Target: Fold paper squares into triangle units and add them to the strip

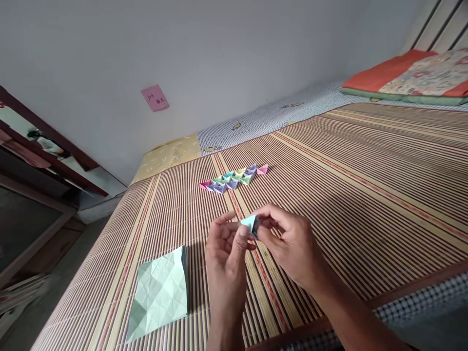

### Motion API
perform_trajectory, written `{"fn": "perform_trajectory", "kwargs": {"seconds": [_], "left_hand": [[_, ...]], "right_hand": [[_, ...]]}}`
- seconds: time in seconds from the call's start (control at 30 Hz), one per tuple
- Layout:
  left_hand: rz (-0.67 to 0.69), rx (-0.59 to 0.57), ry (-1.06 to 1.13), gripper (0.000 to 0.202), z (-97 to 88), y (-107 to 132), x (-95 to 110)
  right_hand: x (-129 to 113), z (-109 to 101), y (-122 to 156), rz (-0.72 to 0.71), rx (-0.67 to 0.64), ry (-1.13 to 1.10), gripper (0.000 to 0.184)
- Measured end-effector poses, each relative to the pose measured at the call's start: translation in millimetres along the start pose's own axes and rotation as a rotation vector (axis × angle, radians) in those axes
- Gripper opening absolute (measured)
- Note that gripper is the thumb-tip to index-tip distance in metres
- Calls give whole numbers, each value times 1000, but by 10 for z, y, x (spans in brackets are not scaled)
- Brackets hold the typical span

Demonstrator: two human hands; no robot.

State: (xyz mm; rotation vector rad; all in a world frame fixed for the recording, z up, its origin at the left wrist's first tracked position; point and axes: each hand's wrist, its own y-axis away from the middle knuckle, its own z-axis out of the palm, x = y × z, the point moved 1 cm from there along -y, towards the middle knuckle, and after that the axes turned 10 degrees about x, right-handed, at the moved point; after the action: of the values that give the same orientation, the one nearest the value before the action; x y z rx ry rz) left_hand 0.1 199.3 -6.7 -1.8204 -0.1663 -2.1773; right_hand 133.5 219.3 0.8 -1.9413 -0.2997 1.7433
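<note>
Between my two hands is a small light-blue folded paper piece (pixel 249 223), held above a striped bamboo mat. My left hand (pixel 228 248) pinches it from the left, thumb on its near face. From the right, my right hand (pixel 283 231) grips its other edge with thumb and fingers, which cover part of it. Beyond the hands, several small folded paper pieces (pixel 234 180) in purple, green, yellow, teal and pink lie close together in rows. A creased pale-green sheet of paper (pixel 161 287) lies flat to the left of my left hand, its right edge slightly raised.
The bamboo mat (pixel 351 195) covers the bed, with checked cloth (pixel 256 119) along the wall side. Folded orange and floral bedding (pixel 409 75) sits at the far right. A pink note (pixel 155 98) is stuck on the wall. At left stands a dark-framed mirror (pixel 47 141).
</note>
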Motion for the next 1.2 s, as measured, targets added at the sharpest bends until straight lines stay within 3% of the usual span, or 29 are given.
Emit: {"fn": "perform_trajectory", "kwargs": {"seconds": [0.13, 0.27, 0.43, 0.6, 0.8, 1.03, 1.2], "left_hand": [[65, -39, 22, 34, 69, 60, 4], [114, -42, -23, 17, 68, 51, -4], [161, 33, -73, 8, 15, 11, 11], [79, 86, 46, 8, -21, -24, -21], [0, 53, 195, 13, -45, -55, -73], [-9, 41, 115, 12, -55, -48, -25], [54, 58, 29, 9, -66, -33, 11]], "right_hand": [[17, 16, 9, -98, 115, 112, 14], [40, 22, 11, -38, 73, 52, 12], [47, 22, 4, -15, -32, -74, 21], [49, 5, -13, -34, -108, -186, 22], [68, -2, -21, -98, -120, -90, 25], [108, -57, -31, -144, -124, -78, 12], [121, -51, -52, -131, -128, -101, 14]]}}
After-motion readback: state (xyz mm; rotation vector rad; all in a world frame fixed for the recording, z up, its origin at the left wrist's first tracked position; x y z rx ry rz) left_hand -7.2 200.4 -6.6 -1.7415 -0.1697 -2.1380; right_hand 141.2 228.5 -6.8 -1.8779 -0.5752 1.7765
